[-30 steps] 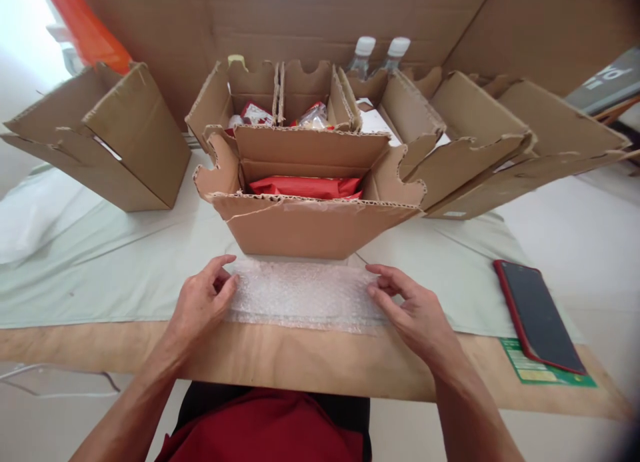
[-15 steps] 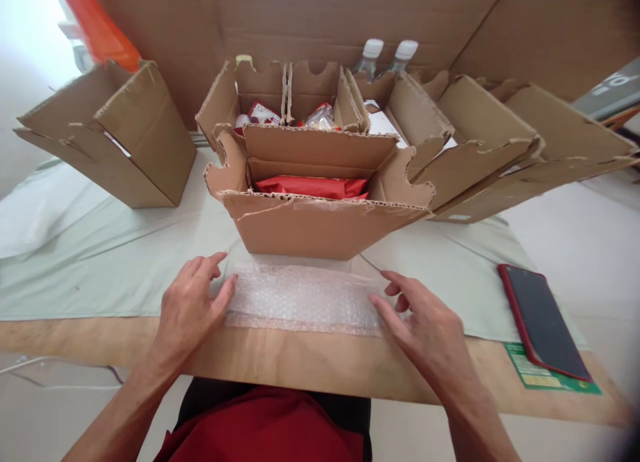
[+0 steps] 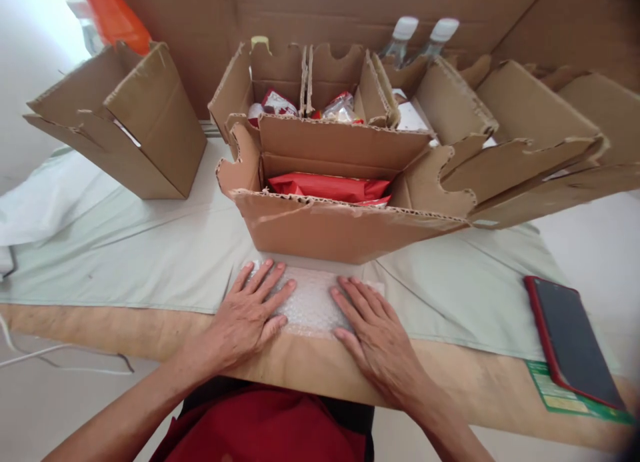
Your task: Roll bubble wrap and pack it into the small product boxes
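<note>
A piece of clear bubble wrap (image 3: 311, 302) lies flat along the table's front edge. My left hand (image 3: 253, 312) rests palm down on its left part, fingers spread. On its right part lies my right hand (image 3: 373, 325), flat too, with the thumb a little apart. Neither hand holds anything. Just beyond the bubble wrap stands an open cardboard box (image 3: 340, 232), with red packets (image 3: 330, 187) inside it.
Several open cardboard bins (image 3: 330, 69) line the back, some with packets. Two white-capped bottles (image 3: 405, 29) stand behind them. Another carton (image 3: 165, 129) is at the left. A red-cased phone (image 3: 575, 339) lies on a green card (image 3: 555, 395) at the right.
Both hands have moved inward from the ends of the bubble wrap and now lie flat on it. The view has shifted slightly.
</note>
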Motion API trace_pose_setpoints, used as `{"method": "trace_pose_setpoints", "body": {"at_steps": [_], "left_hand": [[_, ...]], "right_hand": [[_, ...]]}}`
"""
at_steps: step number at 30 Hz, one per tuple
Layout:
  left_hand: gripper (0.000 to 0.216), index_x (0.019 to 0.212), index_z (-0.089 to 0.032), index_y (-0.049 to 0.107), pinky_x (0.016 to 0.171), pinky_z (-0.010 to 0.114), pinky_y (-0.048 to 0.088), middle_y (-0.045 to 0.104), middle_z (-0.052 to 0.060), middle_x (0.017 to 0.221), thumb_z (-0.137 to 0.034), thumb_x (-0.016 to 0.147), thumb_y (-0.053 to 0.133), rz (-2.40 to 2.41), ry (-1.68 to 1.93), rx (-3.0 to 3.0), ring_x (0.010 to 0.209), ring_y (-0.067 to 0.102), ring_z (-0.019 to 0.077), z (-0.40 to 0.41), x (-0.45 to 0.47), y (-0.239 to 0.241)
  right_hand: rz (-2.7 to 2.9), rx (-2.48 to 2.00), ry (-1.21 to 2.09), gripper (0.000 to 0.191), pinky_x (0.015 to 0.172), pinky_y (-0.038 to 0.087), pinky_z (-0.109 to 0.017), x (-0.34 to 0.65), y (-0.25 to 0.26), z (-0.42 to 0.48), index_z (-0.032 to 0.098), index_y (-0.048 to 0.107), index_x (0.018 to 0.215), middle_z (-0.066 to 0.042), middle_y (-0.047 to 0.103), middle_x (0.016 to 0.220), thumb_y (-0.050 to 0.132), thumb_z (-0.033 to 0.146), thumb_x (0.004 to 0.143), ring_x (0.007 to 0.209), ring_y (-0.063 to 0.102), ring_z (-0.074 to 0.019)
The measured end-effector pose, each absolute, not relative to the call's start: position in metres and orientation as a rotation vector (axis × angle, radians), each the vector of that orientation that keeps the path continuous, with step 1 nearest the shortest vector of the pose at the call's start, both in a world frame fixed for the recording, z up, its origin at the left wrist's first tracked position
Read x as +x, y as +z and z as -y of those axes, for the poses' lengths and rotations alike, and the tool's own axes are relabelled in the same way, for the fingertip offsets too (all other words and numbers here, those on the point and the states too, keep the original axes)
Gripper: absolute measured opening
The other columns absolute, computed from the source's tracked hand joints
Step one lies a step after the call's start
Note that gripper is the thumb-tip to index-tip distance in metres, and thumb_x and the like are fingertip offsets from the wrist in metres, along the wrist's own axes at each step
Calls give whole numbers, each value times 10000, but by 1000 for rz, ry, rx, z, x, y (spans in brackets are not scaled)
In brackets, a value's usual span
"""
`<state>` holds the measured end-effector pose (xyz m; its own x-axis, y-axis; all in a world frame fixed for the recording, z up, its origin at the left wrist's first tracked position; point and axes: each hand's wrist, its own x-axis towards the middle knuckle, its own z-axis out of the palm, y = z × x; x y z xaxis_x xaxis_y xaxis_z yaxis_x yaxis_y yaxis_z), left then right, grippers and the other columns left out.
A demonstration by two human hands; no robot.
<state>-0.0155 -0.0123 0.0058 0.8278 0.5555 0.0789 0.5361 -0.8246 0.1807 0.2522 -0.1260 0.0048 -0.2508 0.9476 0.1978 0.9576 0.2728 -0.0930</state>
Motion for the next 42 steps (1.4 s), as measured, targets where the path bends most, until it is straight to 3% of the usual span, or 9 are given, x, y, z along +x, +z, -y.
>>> {"method": "trace_pose_setpoints", "body": {"at_steps": [4, 9, 12, 16, 20, 25, 31, 38, 42], "left_hand": [[532, 1524, -254, 462, 1255, 578, 165, 351, 116, 1662, -372, 1008, 512, -857, 181, 2823, 1551, 277, 332, 12, -15, 9], [502, 1482, -230, 514, 1214, 622, 268, 353, 162, 1651, -343, 994, 538, -842, 260, 2799, 1543, 279, 377, 15, -12, 24], [427, 1414, -193, 572, 1203, 619, 305, 397, 178, 1621, -286, 1003, 502, -996, 492, 2772, 1534, 292, 378, 13, -20, 32], [381, 1299, -124, 631, 1099, 610, 449, 591, 219, 1421, -293, 983, 500, -1311, 717, 2563, 1372, 502, 394, 1, -36, 38], [576, 1452, -156, 490, 897, 490, 592, 569, 201, 1448, -411, 940, 561, -1451, 809, 2150, 1256, 593, 351, -18, -35, 52], [658, 1483, -190, 423, 1002, 491, 538, 611, 144, 1399, -397, 877, 576, -1215, 828, 1902, 1253, 601, 304, -34, -3, 62], [628, 1453, -222, 441, 946, 462, 558, 633, 102, 1345, -301, 846, 580, -1081, 750, 1857, 1055, 661, 248, -25, 33, 61], [756, 1573, -201, 317, 837, 411, 567, 551, 148, 1490, -338, 867, 550, -1097, 586, 1975, 1181, 604, 300, -42, 23, 61], [554, 1384, -137, 584, 904, 490, 528, 674, 158, 1242, -357, 878, 538, -1303, 404, 2271, 1051, 596, 315, -46, -17, 53]], "right_hand": [[2250, -1807, -73, 468, 1074, 442, -495, 283, 15, 147, 143, 538, 1450, -140, 570, 1494, 364, 359, 1072, 1369, 539, -299], [1915, -1858, -44, 331, 934, 505, -429, 293, 38, 132, 189, 705, 1146, -94, 766, 1136, 408, 308, 1060, 1122, 685, -269], [1925, -1840, -68, 333, 866, 521, -453, 290, 41, 113, 178, 714, 1132, -115, 760, 1121, 436, 330, 1032, 1037, 697, -296], [1765, -1865, -23, 307, 796, 537, -436, 291, 39, 103, 184, 712, 1105, -113, 761, 1073, 486, 358, 991, 980, 702, -296], [1489, -1927, 215, 461, 635, 532, -341, 295, 47, 91, 177, 633, 1266, -137, 735, 1143, 584, 471, 915, 975, 694, -289], [1469, -1882, 405, 490, 678, 534, -372, 289, 54, 60, 181, 636, 1117, -124, 742, 1021, 570, 584, 846, 770, 675, -253], [1303, -1988, 375, 409, 606, 487, -337, 303, 53, 64, 205, 615, 961, -89, 730, 826, 533, 590, 852, 694, 662, -245], [1218, -2131, 363, 487, 630, 514, -355, 325, 50, 91, 176, 683, 1008, -142, 763, 961, 499, 595, 843, 796, 700, -280], [1306, -2151, 343, 592, 658, 530, -385, 322, 37, 110, 148, 673, 1224, -160, 760, 1124, 523, 576, 843, 885, 706, -304]]}}
